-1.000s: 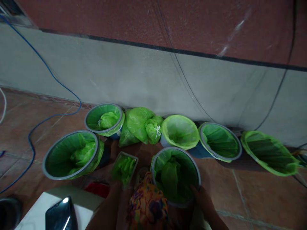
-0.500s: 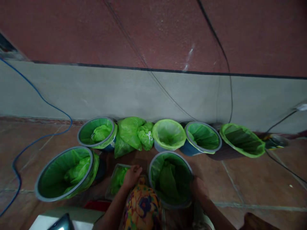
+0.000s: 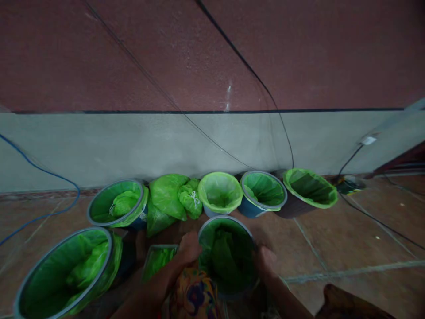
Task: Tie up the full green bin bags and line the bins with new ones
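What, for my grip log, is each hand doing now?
Left hand: closed on the left rim of the round grey bin lined with green plastic.
Right hand: on that bin's side; grip unclear.

The lined bucket [image 3: 227,259] stands on the floor [image 3: 332,239] between the left hand [image 3: 188,248] and right hand [image 3: 265,261], both touching it. Just left of it lies a tray [image 3: 156,263], and farther left a near bucket [image 3: 63,270]. Behind the lined bucket, along the wall [image 3: 212,141], sit tied bags [image 3: 169,201] and a row of buckets [image 3: 264,190].

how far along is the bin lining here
Looks done: bins along the wall carry green liners folded over their rims. In hand: left hand and right hand grip the near bin, its liner bunched inside. Left: probably spreading that liner; more green bags wait in the tray.
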A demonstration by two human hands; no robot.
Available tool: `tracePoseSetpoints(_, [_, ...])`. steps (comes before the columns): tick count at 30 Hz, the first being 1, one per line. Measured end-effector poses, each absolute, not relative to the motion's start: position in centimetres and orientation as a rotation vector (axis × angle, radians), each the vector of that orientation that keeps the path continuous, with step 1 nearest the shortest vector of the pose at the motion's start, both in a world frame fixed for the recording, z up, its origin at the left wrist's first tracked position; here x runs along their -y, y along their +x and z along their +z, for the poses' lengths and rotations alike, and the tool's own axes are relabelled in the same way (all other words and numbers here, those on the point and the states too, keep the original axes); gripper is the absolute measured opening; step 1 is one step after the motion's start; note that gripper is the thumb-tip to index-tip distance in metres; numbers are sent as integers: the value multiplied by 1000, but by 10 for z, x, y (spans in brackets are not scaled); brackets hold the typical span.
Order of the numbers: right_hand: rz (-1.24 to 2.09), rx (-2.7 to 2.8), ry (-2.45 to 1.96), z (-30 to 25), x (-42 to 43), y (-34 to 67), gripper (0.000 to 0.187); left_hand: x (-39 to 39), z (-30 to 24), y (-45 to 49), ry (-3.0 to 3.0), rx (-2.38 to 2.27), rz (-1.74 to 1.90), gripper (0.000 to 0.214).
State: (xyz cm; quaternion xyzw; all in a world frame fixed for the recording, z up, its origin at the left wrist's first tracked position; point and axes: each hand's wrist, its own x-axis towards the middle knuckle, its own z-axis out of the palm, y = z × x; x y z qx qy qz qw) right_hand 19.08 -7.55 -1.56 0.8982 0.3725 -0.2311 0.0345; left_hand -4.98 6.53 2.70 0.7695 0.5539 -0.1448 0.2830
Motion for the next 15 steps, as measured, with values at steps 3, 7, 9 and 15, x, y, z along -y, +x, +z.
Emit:
tracePoseSetpoints(3, [-721,-1095,2788,-15,75,192,30,-68,40,-46,2112,-1526,-361,27])
tracePoseSetpoints(7, [-748,-1077,2919,-4,84,208,33,-75,60,-44,2175,-1396,-246,19])
tracePoseSetpoints(9, [-744,-1119,3041,8,83,224,35,-87,70,-42,2173,-1329,-116,12])
tracePoseSetpoints(15, [-833,-1238,3303,34,-3,272,37,-170,87,-13,1892,-1457,458,19])
